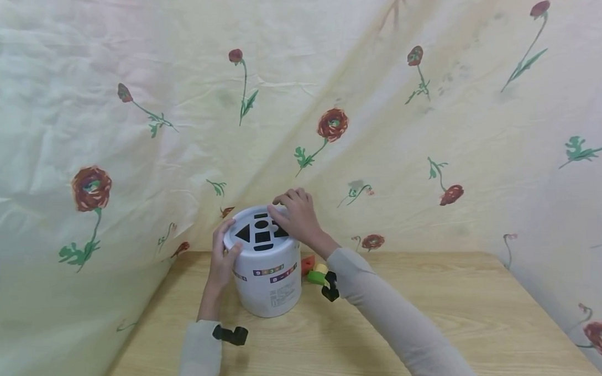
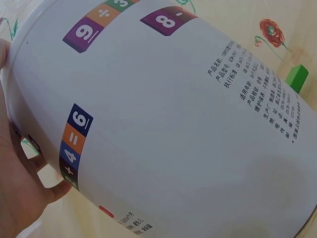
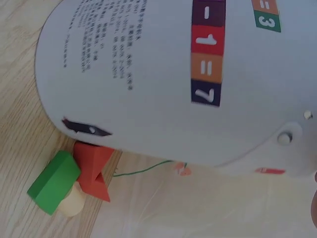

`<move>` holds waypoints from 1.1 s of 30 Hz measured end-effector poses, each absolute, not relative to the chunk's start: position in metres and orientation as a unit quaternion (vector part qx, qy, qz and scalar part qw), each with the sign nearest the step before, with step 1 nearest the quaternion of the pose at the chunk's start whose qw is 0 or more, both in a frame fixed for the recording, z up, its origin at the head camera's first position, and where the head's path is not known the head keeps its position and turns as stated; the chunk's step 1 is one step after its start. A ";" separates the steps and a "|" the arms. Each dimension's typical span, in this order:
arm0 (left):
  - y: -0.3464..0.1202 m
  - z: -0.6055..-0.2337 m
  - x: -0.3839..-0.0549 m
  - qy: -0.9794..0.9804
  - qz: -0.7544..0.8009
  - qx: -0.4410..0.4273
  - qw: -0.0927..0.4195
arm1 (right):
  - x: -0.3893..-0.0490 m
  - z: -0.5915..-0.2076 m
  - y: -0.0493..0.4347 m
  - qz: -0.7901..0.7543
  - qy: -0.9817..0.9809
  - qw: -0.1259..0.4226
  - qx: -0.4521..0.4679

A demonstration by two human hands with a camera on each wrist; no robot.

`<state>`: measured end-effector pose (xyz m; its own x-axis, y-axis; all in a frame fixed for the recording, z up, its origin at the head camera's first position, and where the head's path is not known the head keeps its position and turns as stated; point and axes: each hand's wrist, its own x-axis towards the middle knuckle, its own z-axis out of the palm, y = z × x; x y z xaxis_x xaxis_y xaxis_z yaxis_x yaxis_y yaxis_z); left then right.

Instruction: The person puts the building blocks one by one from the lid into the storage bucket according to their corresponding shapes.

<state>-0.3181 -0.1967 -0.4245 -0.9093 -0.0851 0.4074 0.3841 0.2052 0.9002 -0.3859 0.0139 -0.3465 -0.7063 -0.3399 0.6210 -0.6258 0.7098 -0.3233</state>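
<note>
On my head feed I have the white bucket [image 1: 270,291] standing on the wooden table [image 1: 434,299], with the flowered cloth [image 1: 280,155] behind it. Its round wall is smooth and pale, carrying coloured number strips [image 2: 74,144] in purple, orange, blue and green, with sums such as 8 − 1 = 7, plus a block of small dark print [image 2: 267,94]. The white lid [image 1: 244,219] is pierced by black-looking openings: a triangle, a circle, a square and narrow bars, some partly covered. My left hand [image 1: 223,260] grips the bucket's side, thumb on the rim, fingers wrapped round the wall. My right hand [image 1: 301,217] reaches over the lid's far right part, fingers bent; I can't tell whether they pinch anything. My right wrist feed shows a rounded stud [image 3: 285,139] on the wall, and a red block [image 3: 91,168], green block [image 3: 54,182] and cream block [image 3: 73,202] clustered beside the base.
</note>
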 end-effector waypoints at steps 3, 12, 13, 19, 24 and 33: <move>-0.197 -0.425 -0.318 -0.752 -0.624 -0.098 0.188 | -0.383 -0.348 0.024 0.277 -0.881 0.266 0.278; -0.196 -0.424 -0.320 -0.752 -0.624 -0.099 0.188 | -0.377 -0.362 0.064 0.315 -0.868 0.261 0.282; -0.197 -0.424 -0.320 -0.752 -0.625 -0.098 0.187 | -0.376 -0.365 0.068 0.318 -0.868 0.259 0.281; -0.197 -0.425 -0.320 -0.752 -0.627 -0.096 0.181 | -0.371 -0.386 0.098 0.328 -0.872 0.235 0.278; -0.197 -0.426 -0.321 -0.751 -0.626 -0.101 0.186 | -0.366 -0.406 0.117 0.313 -0.876 0.228 0.289; -0.197 -0.425 -0.320 -0.744 -0.631 -0.108 0.190 | -0.350 -0.450 0.139 0.277 -0.894 0.209 0.283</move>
